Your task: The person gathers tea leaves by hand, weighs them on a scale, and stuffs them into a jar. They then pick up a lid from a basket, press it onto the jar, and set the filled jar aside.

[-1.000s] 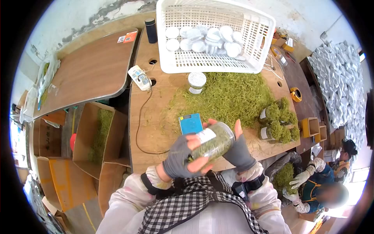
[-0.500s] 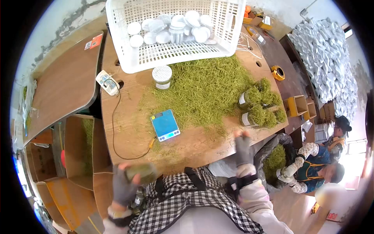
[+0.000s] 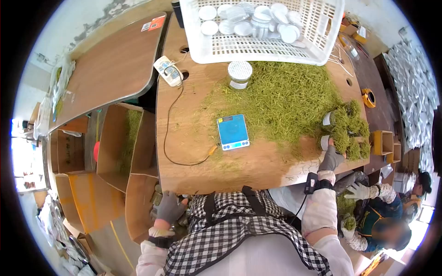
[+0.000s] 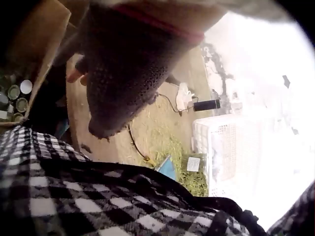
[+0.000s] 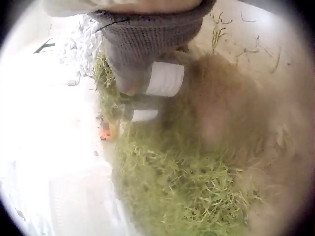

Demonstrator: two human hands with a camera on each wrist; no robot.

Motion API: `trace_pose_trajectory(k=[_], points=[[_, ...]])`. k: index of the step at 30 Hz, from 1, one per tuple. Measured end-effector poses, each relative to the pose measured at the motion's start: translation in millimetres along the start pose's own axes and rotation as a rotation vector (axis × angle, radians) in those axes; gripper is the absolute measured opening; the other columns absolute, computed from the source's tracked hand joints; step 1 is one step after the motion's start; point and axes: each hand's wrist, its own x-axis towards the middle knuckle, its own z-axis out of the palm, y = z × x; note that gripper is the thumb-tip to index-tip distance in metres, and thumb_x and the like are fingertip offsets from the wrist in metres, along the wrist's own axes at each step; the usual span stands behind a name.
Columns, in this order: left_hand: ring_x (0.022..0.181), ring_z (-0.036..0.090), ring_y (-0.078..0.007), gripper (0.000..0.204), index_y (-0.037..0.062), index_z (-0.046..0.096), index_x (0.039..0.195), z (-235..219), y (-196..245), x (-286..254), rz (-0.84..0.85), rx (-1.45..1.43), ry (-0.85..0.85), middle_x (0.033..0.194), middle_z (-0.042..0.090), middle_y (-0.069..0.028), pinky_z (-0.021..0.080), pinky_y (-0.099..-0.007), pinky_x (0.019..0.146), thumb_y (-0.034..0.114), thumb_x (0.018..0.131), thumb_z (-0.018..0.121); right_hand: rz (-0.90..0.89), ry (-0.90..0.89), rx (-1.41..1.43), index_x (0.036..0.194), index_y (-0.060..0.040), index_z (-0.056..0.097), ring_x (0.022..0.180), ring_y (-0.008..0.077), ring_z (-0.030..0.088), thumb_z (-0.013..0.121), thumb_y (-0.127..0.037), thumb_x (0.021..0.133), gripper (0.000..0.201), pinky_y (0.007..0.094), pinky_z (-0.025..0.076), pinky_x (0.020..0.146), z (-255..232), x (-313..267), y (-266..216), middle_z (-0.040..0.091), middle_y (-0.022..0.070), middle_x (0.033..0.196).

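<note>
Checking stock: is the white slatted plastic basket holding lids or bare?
Holding lids: the white slatted plastic basket contains a heap of round white lids.

No label on the jars [image 3: 326, 119] is legible.

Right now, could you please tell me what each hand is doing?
Left hand: down beside the table, grip cannot be told.
Right hand: on a jar, grip unclear.

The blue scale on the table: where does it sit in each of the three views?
Head: the blue scale lies mid-table, left of the green leaf pile.
Left wrist: only its blue corner shows at lower centre, past the checked apron.
Right wrist: not in view.
Shared landmark: the leaf pile, lower centre by the right wrist, beside the scale by the left wrist.
</note>
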Motion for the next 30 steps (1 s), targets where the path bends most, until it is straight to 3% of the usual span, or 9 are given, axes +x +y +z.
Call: trace_pose_trajectory(k=[4,5,7,10,12,16,20,23,30], points=[[0.108,0.062,-0.0458,0.054,0.0009,0.057,0.125,-13,28,16,0.065,0.002,0.083,0.123,0.058,-0.0246,0.054,-0.0516,0.088,0.037,0.087,0.073,0.055,-0.1,0.033,0.139,0.0059,0.054,0.108,0.025,0.064,0.091,-0.018,0.079,0.075,0.0358,0.05,0.097,-16,-24,-16,0.067,0.0156,0.129],[0.105,0.063,-0.0445,0.047,0.0016,0.06,0.118,-18,35,18,0.117,0.02,0.148,0.121,0.059,-0.0229,0.054,-0.0521,0.086,0.034,0.087,0.073,0.066,-0.099,-0.216,0.136,0.0047,0.056,0.112,0.0242,0.063,0.09,-0.013,0.079,0.069,0.0362,0.05,0.101,-17,-36,-34,0.067,0.0156,0.128],[0.105,0.063,-0.044,0.047,0.0023,0.06,0.121,-30,50,23,0.107,-0.011,0.161,0.12,0.059,-0.0216,0.054,-0.052,0.085,0.032,0.087,0.073,-0.012,-0.324,0.046,0.136,0.0025,0.053,0.118,0.0249,0.061,0.09,-0.008,0.078,0.07,0.0385,0.049,0.106,-21,-65,-36,0.063,0.0146,0.132],[0.105,0.063,-0.0431,0.048,0.0033,0.059,0.124,-45,68,30,0.218,-0.053,0.275,0.121,0.059,-0.0202,0.054,-0.0508,0.085,0.03,0.087,0.073,-0.203,-0.644,0.118,0.141,-0.0017,0.042,0.122,0.0248,0.058,0.088,-0.004,0.078,0.079,0.0398,0.049,0.107,-7,-116,-43,0.057,0.0131,0.137],[0.108,0.063,-0.0418,0.055,0.0063,0.057,0.133,-55,79,35,0.214,-0.105,0.25,0.123,0.059,-0.0211,0.054,-0.0495,0.086,0.035,0.089,0.073,-0.199,-0.854,0.123,0.144,-0.0032,0.039,0.122,0.0253,0.057,0.095,-0.014,0.071,0.093,0.0392,0.051,0.104,19,-148,-61,0.053,0.0136,0.136],[0.103,0.065,-0.0388,0.055,0.0058,0.057,0.133,-58,80,39,0.284,-0.154,0.321,0.119,0.06,-0.0188,0.054,-0.0473,0.083,0.034,0.089,0.074,-0.412,-0.944,0.059,0.138,0.0051,0.041,0.119,0.0271,0.058,0.097,-0.026,0.07,0.093,0.0395,0.052,0.101,70,-211,-64,0.052,0.0183,0.131],[0.099,0.065,-0.0368,0.053,0.0052,0.058,0.132,-59,70,33,0.267,-0.152,0.349,0.115,0.061,-0.0188,0.054,-0.045,0.082,0.033,0.089,0.074,-0.448,-1.0,-0.059,0.14,0.007,0.04,0.121,0.0347,0.056,0.096,-0.038,0.069,0.101,0.0433,0.047,0.103,105,-252,-59,0.051,0.0228,0.131],[0.099,0.066,-0.0367,0.052,0.0046,0.059,0.131,-51,58,32,0.254,-0.122,0.369,0.115,0.061,-0.0189,0.054,-0.0449,0.081,0.031,0.089,0.075,-0.55,-0.975,-0.13,0.142,0.0076,0.039,0.124,0.0363,0.054,0.096,-0.036,0.067,0.104,0.0446,0.045,0.106,114,-263,-51,0.05,0.0237,0.132],[0.099,0.066,-0.0358,0.049,0.0072,0.06,0.13,-56,64,39,0.24,-0.153,0.35,0.116,0.062,-0.0173,0.054,-0.0453,0.081,0.028,0.088,0.075,-0.524,-0.937,-0.068,0.143,0.0072,0.039,0.123,0.0362,0.052,0.096,-0.032,0.066,0.103,0.0461,0.045,0.105,110,-257,-42,0.048,0.0241,0.132]])
